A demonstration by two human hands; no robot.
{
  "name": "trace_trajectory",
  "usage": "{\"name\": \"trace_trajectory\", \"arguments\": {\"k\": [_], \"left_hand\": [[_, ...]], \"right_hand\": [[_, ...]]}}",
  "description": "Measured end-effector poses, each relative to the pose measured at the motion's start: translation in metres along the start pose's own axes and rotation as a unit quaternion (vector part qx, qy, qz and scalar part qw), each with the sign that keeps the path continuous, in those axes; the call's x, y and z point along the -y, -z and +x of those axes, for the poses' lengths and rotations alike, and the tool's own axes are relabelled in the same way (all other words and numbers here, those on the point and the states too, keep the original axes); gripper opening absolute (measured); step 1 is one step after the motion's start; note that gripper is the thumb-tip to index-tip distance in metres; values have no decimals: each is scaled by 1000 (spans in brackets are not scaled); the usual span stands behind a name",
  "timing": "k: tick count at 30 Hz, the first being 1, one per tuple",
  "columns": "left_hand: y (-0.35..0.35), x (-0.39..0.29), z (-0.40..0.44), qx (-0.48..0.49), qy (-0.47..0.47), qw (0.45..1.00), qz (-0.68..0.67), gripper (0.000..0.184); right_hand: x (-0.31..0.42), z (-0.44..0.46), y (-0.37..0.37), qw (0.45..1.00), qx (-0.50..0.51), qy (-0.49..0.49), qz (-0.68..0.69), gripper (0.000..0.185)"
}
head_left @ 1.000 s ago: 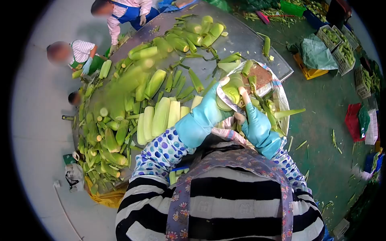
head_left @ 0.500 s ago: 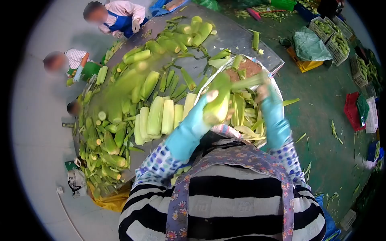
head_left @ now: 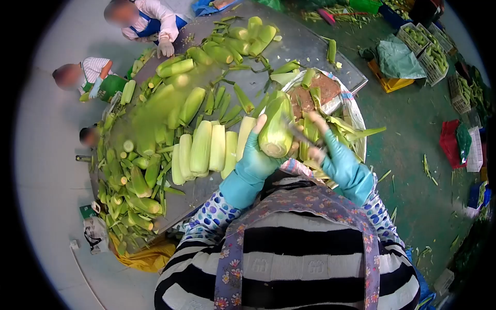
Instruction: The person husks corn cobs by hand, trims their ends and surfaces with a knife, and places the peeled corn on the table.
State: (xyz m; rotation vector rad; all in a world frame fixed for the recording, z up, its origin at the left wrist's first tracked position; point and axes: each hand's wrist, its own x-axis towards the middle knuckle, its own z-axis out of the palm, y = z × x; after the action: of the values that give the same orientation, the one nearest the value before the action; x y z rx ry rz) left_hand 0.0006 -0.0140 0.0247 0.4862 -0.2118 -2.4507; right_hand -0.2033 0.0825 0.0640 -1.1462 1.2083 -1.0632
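Note:
My left hand (head_left: pixel 254 161), in a teal glove with bare fingertips, is wrapped round a green ear of corn (head_left: pixel 275 124) in its husk. The ear's pale cut end points toward me. My right hand (head_left: pixel 343 163), gloved the same way, is closed on a small knife (head_left: pixel 302 134), blurred, with its blade against or very near the ear's right side. Beneath both hands sits an open white sack (head_left: pixel 358 116) holding stripped husks (head_left: pixel 347 128) and a brown block (head_left: pixel 323 89). Left of my left hand lies a row of pale trimmed ears (head_left: pixel 200 149).
A metal table (head_left: pixel 297 36) carries a big heap of unhusked corn (head_left: pixel 137 181) on its left. Two co-workers (head_left: pixel 152 20) (head_left: pixel 98 77) stand along the far left edge, and a third head shows below them. Crates (head_left: pixel 434 67) and husk scraps lie on the green floor at right.
My right hand has come down and in toward the ear; a blurred husk strip stretched between them earlier. The ear now stands more upright. The nearest-to-top co-worker's gloved hand has moved onto the table edge.

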Motion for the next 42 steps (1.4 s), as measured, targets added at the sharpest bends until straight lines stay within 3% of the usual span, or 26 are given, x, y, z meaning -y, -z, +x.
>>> {"name": "trace_trajectory", "arguments": {"k": [1,2,5,8,11,13,15,18,21,22,23,25,26,27,29,31,32,33,34,36,42], "left_hand": [[1,1,3,0,1,1000,-1,60],[2,2,6,-20,7,1000,-16,57],[-2,5,10,-27,-1,1000,-5,53],[-1,4,10,-21,3,999,28,53],[4,2,8,-38,24,999,2,55],[4,8,2,-5,-15,1000,25,59],[3,11,0,-15,-43,997,60,64],[8,3,-14,27,5,995,98,78],[30,-18,-27,75,56,992,86,83],[35,-21,-28,100,56,992,53,83],[32,-21,-30,98,53,992,52,83],[24,-22,-32,86,28,996,14,80],[19,-23,-30,49,20,997,58,81],[21,-23,-24,49,21,997,58,81],[26,-21,-11,43,21,997,59,71],[23,-9,-3,83,14,996,-4,66],[17,-6,3,19,2,1000,15,61],[13,-3,6,-46,-9,998,34,56],[14,0,7,-47,-7,998,34,56],[19,3,10,-44,-7,997,57,56],[26,7,13,-45,18,996,79,54]], "right_hand": [[5,-3,-7,995,37,-40,85,70],[-1,-2,-11,991,42,66,-111,74],[-17,1,-20,937,33,134,-321,80],[-20,3,-24,921,13,180,-345,76],[-20,7,-32,935,-45,177,-304,70],[-23,12,-31,986,-46,106,-123,64],[-28,18,-27,993,-68,44,84,56],[-23,18,10,972,-213,84,-46,50],[-15,21,55,938,-331,100,-29,49],[-30,24,73,924,-357,129,36,45],[-26,20,87,940,-331,82,11,48],[-45,29,69,938,-309,109,-112,53],[-74,31,71,956,-206,129,-164,62],[-68,31,57,926,-173,200,-269,65],[-46,26,20,933,-69,197,-292,71],[-11,13,-10,970,-1,123,-208,74],[1,8,-22,959,30,89,-269,75],[-1,6,-25,951,44,70,-298,76],[-3,5,-28,942,59,51,-327,76],[-22,10,-32,919,21,139,-368,77],[-26,14,-36,925,5,77,-371,72]]}}
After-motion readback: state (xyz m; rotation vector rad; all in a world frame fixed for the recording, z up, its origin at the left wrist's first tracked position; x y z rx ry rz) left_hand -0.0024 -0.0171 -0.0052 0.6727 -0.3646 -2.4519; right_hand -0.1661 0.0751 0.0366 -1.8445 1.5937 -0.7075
